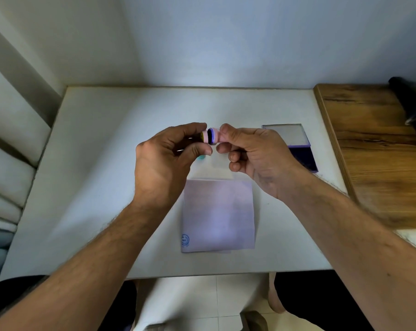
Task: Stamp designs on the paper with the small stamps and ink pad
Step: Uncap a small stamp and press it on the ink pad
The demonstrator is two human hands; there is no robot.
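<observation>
Both forearms reached in from the lower corners and met above the middle of the white surface (101, 163). The left hand (164, 161) was raised with its back toward the camera, wrist slightly bent, thumb and curled fingers pinching a pink cap (204, 136) at its fingertips. The right hand (252, 154) mirrored it from the other side, thumb on top and index finger below, closed around the pink stamp (217, 137); its remaining fingers were folded into the palm. Cap and stamp sat just beside each other, with the stamp's dark, inked face showing in the narrow gap between them. Whether the two parts touched could not be told.

Below the hands the paper (217, 216) lay flat on the surface, bearing one round blue print (185, 240) near its lower left corner. A small teal object (200, 157) peeked out beneath the left fingers, resting on the surface. The ink pad (302, 158) lay open to the right of the right hand, its clear lid (284, 134) flipped back away from the person. A wooden board (374, 149) adjoined the surface on the right.
</observation>
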